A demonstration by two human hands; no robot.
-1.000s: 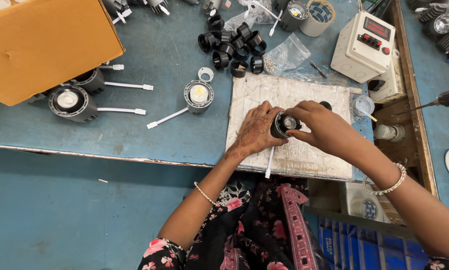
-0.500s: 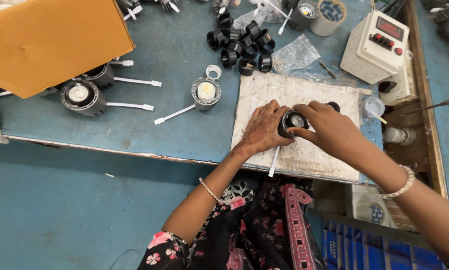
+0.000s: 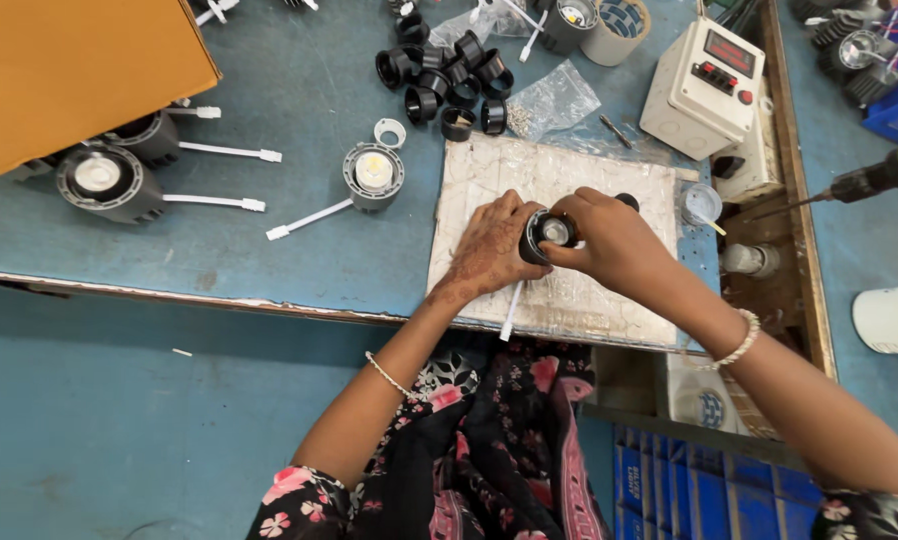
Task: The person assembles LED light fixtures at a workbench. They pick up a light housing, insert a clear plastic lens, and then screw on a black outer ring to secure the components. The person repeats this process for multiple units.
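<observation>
Head view — blue worktable [image 3: 299,220], white mat [image 3: 589,290]

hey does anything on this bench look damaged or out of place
The white work mat under the left hand and right hand looks cracked and worn, and its near edge overhangs the table. Otherwise nothing stands out.

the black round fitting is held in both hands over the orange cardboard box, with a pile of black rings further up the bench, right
Not quite. In the head view both hands hold the black round fitting over the white cracked mat, not the orange cardboard box. The pile of black rings does lie further up.
</observation>
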